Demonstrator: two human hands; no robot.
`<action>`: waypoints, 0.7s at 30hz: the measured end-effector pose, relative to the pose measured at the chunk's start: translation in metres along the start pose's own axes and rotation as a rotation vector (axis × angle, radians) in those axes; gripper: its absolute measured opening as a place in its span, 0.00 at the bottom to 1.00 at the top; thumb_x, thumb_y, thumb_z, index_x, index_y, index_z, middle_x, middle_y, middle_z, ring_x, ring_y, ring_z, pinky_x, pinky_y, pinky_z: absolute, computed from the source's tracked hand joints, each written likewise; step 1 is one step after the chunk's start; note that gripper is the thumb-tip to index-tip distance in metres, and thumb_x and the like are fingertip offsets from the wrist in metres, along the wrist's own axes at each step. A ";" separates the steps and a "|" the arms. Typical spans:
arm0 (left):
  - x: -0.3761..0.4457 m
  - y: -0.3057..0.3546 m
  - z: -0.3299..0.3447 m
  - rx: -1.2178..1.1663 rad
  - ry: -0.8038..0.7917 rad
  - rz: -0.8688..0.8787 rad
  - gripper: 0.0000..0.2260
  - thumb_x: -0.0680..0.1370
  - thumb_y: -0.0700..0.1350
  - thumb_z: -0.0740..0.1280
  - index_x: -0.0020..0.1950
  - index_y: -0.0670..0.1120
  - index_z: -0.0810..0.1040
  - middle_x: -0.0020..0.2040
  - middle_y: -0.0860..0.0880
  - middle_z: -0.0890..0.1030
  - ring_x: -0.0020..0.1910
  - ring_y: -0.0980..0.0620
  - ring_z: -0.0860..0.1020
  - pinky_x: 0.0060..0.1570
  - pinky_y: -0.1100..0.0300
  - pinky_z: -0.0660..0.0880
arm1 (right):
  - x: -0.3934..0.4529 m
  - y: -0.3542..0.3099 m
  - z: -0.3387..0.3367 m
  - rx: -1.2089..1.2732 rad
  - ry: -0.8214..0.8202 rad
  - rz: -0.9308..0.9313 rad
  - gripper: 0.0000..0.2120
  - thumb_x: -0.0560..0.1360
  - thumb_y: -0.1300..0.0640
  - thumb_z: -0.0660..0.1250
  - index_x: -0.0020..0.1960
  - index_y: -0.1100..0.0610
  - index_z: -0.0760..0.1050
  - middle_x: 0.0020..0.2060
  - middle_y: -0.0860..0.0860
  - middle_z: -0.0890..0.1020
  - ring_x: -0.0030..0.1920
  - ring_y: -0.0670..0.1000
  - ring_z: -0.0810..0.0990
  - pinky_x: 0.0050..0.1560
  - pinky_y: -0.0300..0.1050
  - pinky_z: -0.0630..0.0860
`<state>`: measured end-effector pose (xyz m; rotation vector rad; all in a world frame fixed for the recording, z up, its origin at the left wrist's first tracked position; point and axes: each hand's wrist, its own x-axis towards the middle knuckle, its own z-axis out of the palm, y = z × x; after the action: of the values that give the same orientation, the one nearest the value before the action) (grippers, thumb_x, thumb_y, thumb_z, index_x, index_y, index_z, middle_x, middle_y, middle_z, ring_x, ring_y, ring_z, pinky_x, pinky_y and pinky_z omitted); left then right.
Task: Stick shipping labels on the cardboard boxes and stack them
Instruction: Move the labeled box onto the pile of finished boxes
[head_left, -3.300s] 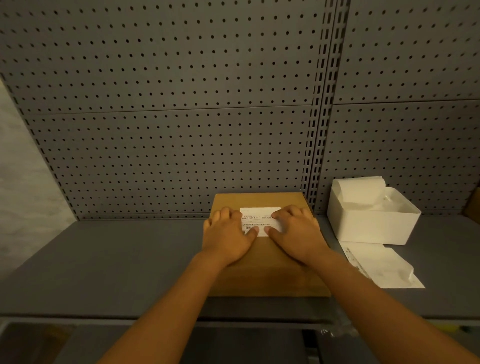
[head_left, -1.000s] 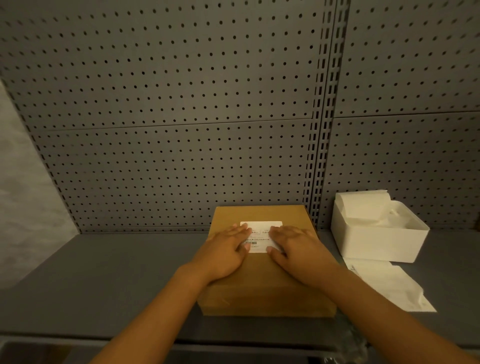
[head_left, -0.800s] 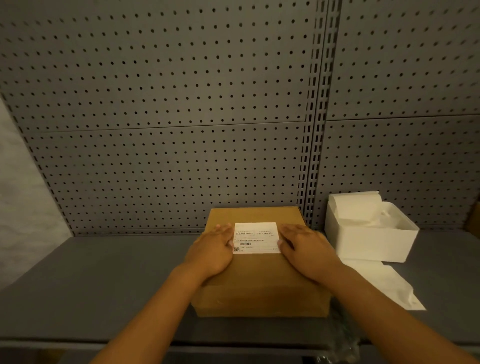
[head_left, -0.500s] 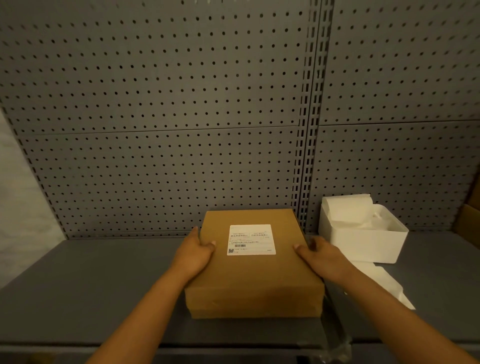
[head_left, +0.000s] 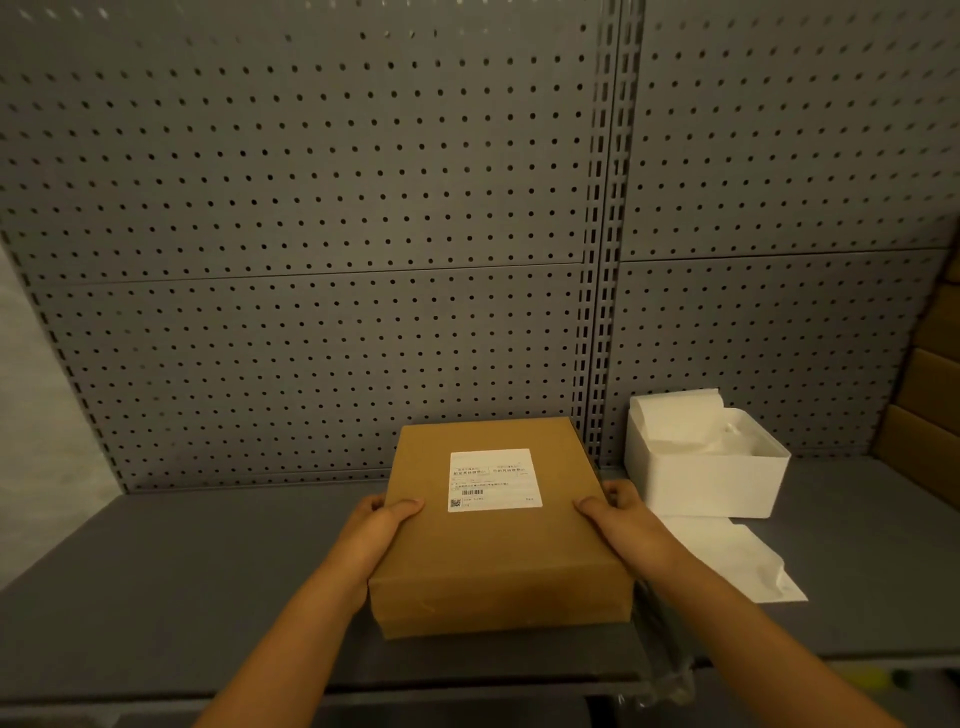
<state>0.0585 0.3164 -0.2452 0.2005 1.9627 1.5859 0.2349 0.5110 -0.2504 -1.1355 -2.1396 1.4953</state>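
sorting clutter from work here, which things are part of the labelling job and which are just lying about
Part of the job:
cardboard box, gripped by the left hand and right hand
shipping label stuck on its top
stacked cardboard boxes at the right edge

Lying about:
white bin
white paper sheets

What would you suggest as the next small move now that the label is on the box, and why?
Probably lift the cardboard box and carry it right toward the stacked boxes. The label lies flat on its top, and the left hand and right hand grip its opposite sides.
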 end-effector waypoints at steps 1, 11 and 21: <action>-0.001 0.000 -0.003 -0.014 0.004 0.017 0.22 0.76 0.49 0.69 0.67 0.46 0.68 0.53 0.44 0.78 0.47 0.45 0.79 0.37 0.55 0.73 | -0.003 -0.001 0.001 0.014 0.010 -0.013 0.22 0.78 0.47 0.61 0.67 0.53 0.61 0.49 0.47 0.74 0.49 0.51 0.76 0.54 0.48 0.74; -0.015 0.008 -0.028 -0.096 0.014 0.261 0.22 0.76 0.49 0.69 0.69 0.50 0.69 0.59 0.47 0.78 0.51 0.47 0.79 0.44 0.53 0.76 | -0.035 -0.028 0.016 0.181 0.131 -0.201 0.21 0.79 0.49 0.60 0.70 0.48 0.60 0.56 0.48 0.72 0.52 0.51 0.74 0.52 0.45 0.72; -0.033 0.032 -0.025 -0.129 0.028 0.436 0.26 0.75 0.49 0.69 0.71 0.53 0.64 0.61 0.51 0.75 0.52 0.51 0.78 0.49 0.53 0.75 | -0.048 -0.048 0.002 0.203 0.224 -0.329 0.24 0.79 0.48 0.60 0.73 0.47 0.58 0.61 0.46 0.71 0.55 0.49 0.72 0.55 0.44 0.69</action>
<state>0.0633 0.2888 -0.2008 0.5895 1.9157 1.9893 0.2442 0.4673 -0.1993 -0.7937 -1.8666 1.3300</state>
